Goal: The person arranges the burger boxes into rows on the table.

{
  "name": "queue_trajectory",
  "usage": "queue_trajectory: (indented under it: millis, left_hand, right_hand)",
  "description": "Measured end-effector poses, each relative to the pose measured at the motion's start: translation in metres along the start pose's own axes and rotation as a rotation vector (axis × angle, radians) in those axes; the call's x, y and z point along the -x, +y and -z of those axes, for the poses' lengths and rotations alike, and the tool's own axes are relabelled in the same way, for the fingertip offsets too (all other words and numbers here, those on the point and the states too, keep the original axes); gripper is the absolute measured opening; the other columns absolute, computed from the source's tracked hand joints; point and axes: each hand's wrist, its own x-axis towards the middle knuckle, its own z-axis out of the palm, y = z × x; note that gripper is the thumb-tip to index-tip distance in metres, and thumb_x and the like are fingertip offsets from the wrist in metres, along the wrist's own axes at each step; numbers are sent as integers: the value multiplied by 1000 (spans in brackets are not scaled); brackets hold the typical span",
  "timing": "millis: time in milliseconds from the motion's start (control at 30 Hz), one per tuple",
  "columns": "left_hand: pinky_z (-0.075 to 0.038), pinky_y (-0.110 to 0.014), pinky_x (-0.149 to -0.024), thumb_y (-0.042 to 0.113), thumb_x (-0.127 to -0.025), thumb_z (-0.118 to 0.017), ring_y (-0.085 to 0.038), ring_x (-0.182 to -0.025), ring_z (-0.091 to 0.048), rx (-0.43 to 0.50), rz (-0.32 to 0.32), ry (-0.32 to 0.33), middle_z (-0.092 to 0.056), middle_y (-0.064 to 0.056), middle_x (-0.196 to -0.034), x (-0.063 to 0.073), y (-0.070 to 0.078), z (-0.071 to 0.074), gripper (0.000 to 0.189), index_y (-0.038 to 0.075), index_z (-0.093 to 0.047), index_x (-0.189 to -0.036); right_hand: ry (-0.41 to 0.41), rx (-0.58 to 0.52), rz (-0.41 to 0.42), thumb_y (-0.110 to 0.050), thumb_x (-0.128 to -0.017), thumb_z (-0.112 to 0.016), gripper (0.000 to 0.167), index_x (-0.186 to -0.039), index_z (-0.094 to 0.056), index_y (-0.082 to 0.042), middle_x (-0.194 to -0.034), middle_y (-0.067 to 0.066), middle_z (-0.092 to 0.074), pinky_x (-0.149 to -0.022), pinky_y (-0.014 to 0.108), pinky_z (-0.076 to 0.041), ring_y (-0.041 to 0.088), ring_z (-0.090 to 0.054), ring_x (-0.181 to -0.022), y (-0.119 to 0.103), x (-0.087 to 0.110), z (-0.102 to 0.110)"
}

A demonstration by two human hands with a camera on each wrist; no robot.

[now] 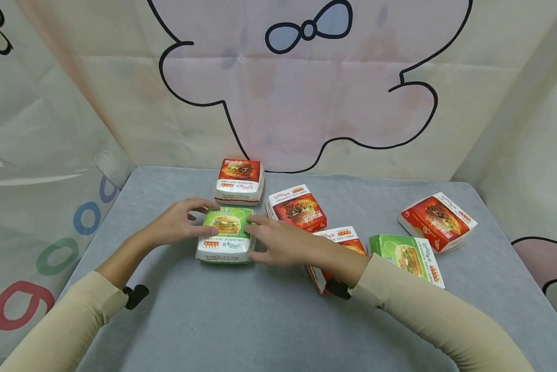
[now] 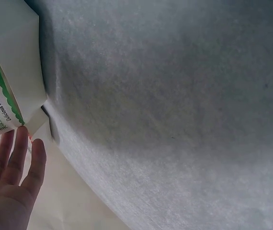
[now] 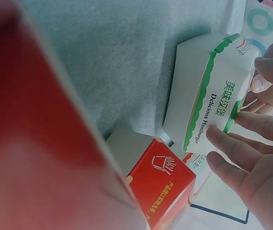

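A green and white hamburger box (image 1: pixel 226 243) lies on the grey table, its burger picture facing up. My left hand (image 1: pixel 178 222) is at its left side, thumb over the top edge; in the left wrist view the extended fingers (image 2: pixel 17 153) reach the box's printed side (image 2: pixel 2 91). On the other side is my right hand (image 1: pixel 283 240), its fingertips at the box's right edge. The right wrist view shows straight fingers (image 3: pixel 234 148) against the box's "Delicious Hamburger" side (image 3: pixel 213 105). Right behind this box sits a red and white hamburger box (image 1: pixel 239 181).
Right of the hands lie a red box (image 1: pixel 297 207) and another red box (image 1: pixel 341 235), partly hidden under my right forearm. Farther right are a green box (image 1: pixel 408 258) and a red box (image 1: pixel 438 221). A printed cloth wall (image 1: pixel 306 103) rises behind the table (image 1: pixel 204 320).
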Motion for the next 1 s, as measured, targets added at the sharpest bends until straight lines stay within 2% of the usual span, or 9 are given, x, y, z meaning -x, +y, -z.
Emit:
queue_trajectory:
  millis: [500,633,833,900,1000]
  left_hand:
    - [-47,-57,-95,35,-83,-80,-33,-121,-55,6,-18,-5,-59,-11,-135,0,0,2,55,9,-63,-129]
    - [-47,-56,-94,37,-82,-81,-32,-121,-53,-22,-32,21,-60,-10,-134,-2,3,2,56,10,-63,-128]
    - [-49,-54,-91,31,-84,-80,-32,-117,-57,-51,-102,139,-63,-8,-127,-12,19,3,51,9,-64,-126]
    - [-50,-53,-91,28,-85,-79,-32,-114,-58,-51,-119,151,-64,-9,-125,-17,27,2,48,8,-64,-126]
    - [-51,-53,-91,26,-86,-78,-30,-112,-60,-52,-135,128,-64,-11,-125,-24,41,0,48,7,-63,-127]
  right_hand:
    - [-8,-6,10,-40,-94,-67,64,-148,-48,-12,-156,9,-38,-107,46,-42,24,-44,-137,0,0,1]
    - [-4,-47,3,-40,-95,-66,64,-149,-47,-13,-157,8,-36,-108,47,-41,24,-42,-139,2,5,10]
    - [91,-98,-23,-37,-95,-66,64,-150,-45,-12,-155,8,-39,-108,45,-41,23,-43,-137,18,15,33]
    - [120,-98,-34,-37,-95,-66,64,-150,-45,-13,-153,8,-40,-107,46,-42,23,-45,-135,25,19,37]
    - [150,-79,-56,-36,-95,-66,63,-150,-45,-13,-152,9,-41,-106,48,-42,26,-48,-133,36,24,40]
